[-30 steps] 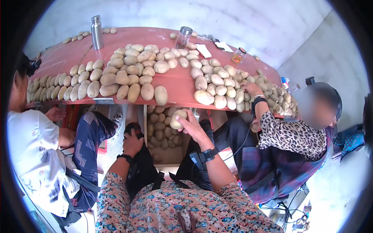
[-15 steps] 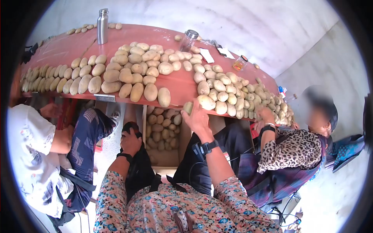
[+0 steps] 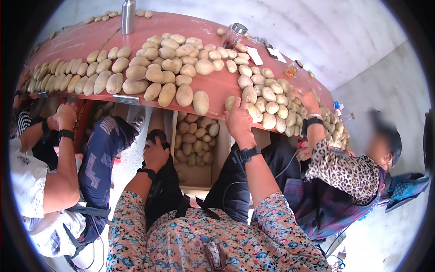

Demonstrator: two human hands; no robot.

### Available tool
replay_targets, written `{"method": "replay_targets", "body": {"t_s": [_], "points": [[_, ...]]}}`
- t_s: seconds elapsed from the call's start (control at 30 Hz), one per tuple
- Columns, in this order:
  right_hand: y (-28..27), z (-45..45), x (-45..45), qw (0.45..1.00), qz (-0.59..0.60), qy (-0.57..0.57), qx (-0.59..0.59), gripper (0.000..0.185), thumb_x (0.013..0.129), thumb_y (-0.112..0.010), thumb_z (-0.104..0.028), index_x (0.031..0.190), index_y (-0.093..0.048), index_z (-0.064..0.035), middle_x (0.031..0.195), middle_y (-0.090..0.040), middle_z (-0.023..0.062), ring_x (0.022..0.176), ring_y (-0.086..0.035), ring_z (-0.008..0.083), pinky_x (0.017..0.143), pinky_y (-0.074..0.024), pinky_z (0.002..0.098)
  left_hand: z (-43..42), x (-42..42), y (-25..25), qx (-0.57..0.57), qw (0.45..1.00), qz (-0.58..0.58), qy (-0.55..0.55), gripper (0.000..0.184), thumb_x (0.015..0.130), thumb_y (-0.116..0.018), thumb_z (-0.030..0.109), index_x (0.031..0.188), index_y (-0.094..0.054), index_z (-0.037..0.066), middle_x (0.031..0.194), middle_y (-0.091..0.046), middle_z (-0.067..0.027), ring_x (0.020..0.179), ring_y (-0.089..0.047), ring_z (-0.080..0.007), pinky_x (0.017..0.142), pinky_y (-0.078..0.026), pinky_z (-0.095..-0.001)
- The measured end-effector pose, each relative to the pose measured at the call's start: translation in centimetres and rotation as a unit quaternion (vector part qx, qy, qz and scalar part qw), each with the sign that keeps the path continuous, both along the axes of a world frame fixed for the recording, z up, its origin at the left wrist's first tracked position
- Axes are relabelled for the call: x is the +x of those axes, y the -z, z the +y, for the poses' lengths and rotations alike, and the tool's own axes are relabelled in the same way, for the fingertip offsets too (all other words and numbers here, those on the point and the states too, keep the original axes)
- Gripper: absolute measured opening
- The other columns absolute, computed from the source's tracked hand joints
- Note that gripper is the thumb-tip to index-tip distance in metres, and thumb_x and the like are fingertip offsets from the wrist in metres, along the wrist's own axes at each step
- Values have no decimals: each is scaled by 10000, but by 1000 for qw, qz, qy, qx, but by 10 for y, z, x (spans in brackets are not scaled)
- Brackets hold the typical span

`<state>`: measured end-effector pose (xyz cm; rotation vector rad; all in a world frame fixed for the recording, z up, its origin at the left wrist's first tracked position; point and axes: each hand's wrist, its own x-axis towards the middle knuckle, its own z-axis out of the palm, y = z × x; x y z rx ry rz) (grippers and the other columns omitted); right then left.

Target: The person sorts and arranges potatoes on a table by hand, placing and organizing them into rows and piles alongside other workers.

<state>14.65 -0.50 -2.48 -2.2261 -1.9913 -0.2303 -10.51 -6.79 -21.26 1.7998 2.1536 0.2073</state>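
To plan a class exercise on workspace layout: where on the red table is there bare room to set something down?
On the red table: behind the left potato rows; behind the middle heap, between metal bottle and glass jar; and the narrow gap between middle heap and right heap, beside the right hand. Crowded: the left front edge and the right heap.
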Motion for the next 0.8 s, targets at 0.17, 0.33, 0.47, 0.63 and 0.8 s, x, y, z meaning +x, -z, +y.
{"method": "replay_targets", "body": {"t_s": [0.17, 0.33, 0.47, 0.63, 0.8], "points": [[6, 0, 7, 1000, -9, -22, 8, 519, 844, -686, -293, 1163, -389, -10, 1192, -470, 214, 875, -664, 347, 733, -557, 429, 1, 1, 6, 20, 1000, -3, 0, 701, 811, -652, 416, 1351, -371, 69, 1199, -462, -286, 1003, -588, -483, 804, -535, -503], [12, -4, 4, 1000, 6, 0, 15, 597, 815, -726, -286, 1193, -386, 28, 1185, -468, 188, 929, -648, 336, 732, -568, 422, 0, 0, 9, 5, 1000, -14, 8, 724, 809, -653, 415, 1377, -368, 68, 1248, -445, -299, 1013, -590, -490, 812, -536, -493], [-8, -30, 0, 984, 58, -76, 148, 509, 829, -711, -254, 1154, -435, 25, 1251, -468, 203, 915, -634, 367, 734, -548, 433, 3, 1, 1, 2, 1000, -9, 3, 689, 808, -651, 406, 1343, -392, 57, 1211, -460, -291, 995, -594, -489, 807, -537, -496], [24, -63, -15, 954, 211, -190, 96, 254, 866, -643, -177, 1066, -545, -56, 1054, -600, 209, 877, -625, 395, 719, -515, 448, 7, 11, -3, -8, 1000, 25, -2, 670, 796, -649, 408, 1322, -411, 67, 1199, -465, -286, 969, -607, -483, 795, -546, -482], [113, -39, -15, 965, 199, -123, -116, 286, 856, -621, -177, 1117, -563, -76, 1067, -621, 215, 966, -627, 400, 801, -511, 484, 9, 9, -2, -19, 1000, 19, -13, 688, 800, -646, 429, 1334, -401, 71, 1238, -450, -283, 1013, -592, -482, 811, -541, -487]]}}
